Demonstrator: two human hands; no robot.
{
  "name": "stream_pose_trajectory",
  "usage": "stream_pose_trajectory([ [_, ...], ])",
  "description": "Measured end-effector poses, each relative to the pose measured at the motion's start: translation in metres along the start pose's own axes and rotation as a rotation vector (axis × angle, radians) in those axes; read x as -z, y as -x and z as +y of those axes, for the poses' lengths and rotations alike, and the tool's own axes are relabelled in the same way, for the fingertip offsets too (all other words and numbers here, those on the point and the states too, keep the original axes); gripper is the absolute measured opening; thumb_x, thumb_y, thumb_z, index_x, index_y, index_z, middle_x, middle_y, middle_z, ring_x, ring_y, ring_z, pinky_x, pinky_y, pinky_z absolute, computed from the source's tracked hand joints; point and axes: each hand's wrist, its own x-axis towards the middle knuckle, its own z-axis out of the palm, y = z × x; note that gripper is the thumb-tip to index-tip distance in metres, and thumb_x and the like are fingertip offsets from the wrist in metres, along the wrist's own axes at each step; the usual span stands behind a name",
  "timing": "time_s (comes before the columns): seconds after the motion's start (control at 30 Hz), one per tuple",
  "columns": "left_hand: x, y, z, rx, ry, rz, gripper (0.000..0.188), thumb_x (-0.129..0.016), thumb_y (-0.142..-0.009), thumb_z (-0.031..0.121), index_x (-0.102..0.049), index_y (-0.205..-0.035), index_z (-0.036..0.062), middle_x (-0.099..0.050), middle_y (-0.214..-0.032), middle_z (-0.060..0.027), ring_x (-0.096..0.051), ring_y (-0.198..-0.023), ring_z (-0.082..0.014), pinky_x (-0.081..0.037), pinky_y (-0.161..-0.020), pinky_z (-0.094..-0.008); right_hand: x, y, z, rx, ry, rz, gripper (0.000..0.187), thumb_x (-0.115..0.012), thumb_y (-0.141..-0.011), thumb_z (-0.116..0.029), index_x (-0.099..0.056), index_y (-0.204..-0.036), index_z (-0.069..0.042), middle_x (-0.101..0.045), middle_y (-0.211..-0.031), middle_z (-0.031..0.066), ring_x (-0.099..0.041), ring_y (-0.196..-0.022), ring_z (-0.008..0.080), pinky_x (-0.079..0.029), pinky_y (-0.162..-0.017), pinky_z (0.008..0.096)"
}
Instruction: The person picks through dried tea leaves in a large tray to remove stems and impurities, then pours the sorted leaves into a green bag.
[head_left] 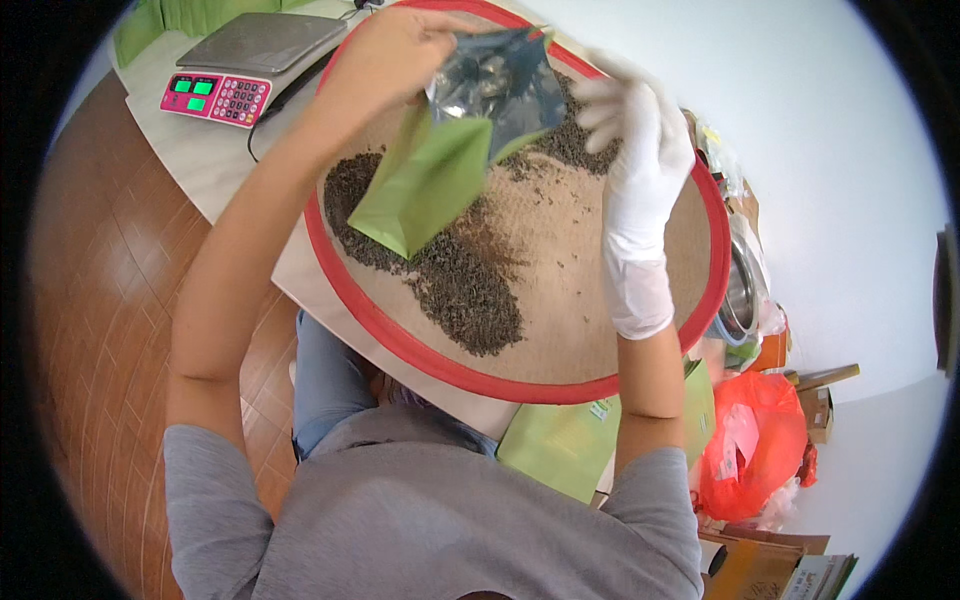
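My bare left hand (410,50) is closed on the top edge of a green foil-lined pouch (425,190). The pouch hangs tilted above a round tray (560,330) with a red rim, and its silvery mouth gapes toward my right side. Beside the mouth, my right hand (640,140) wears a white glove; its fingers are spread, slightly blurred, and nothing shows in them. Dark, dry, crumbly leaves like loose tea (470,310) lie in heaps on the tray, partly behind the pouch and near my gloved fingers.
At the far left of the table stands a pink-and-silver digital scale (255,60) with a cable. More flat green pouches (550,445) lie near my right side. Beyond the tray's right rim are a metal bowl (738,295), a red plastic bag (755,440) and a cardboard box (755,565).
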Motion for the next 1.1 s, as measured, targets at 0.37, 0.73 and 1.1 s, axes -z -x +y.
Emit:
stream_pose_trajectory([
  [0.37,0.042,0.020,0.012,0.026,0.463,0.133,0.027,-0.047,-0.093,0.003,-0.063,-0.114,-0.0046,-0.067,-0.084,-0.0014,-0.056,-0.066,-0.0031,-0.044,-0.059,-0.0167,-0.027,0.145,0.195,-0.096,0.553,-0.783,0.049,-0.045,-0.098,-0.029,-0.037,-0.142,-0.007,-0.035,-0.147,0.0171,-0.027,-0.139,0.0316,-0.021,-0.114,0.0389],
  [0.73,0.044,0.040,0.014,0.025,0.521,0.208,0.026,-0.050,-0.092,0.005,-0.063,-0.113,-0.0043,-0.069,-0.092,-0.0080,-0.064,-0.070,-0.0076,-0.052,-0.061,-0.0197,0.009,0.170,0.133,-0.216,0.196,-0.623,0.040,-0.047,-0.096,-0.024,-0.050,-0.129,-0.003,-0.047,-0.135,0.0211,-0.041,-0.129,0.0384,-0.031,-0.110,0.0428],
  [1.1,0.029,0.039,0.013,-0.005,0.507,0.212,0.027,-0.051,-0.092,0.005,-0.062,-0.115,-0.0036,-0.069,-0.096,-0.0081,-0.065,-0.072,-0.0079,-0.053,-0.063,-0.0188,-0.051,0.194,0.111,-0.126,0.464,-0.673,0.046,-0.047,-0.094,-0.022,-0.044,-0.134,0.001,-0.041,-0.138,0.0272,-0.037,-0.130,0.0411,-0.027,-0.111,0.0444],
])
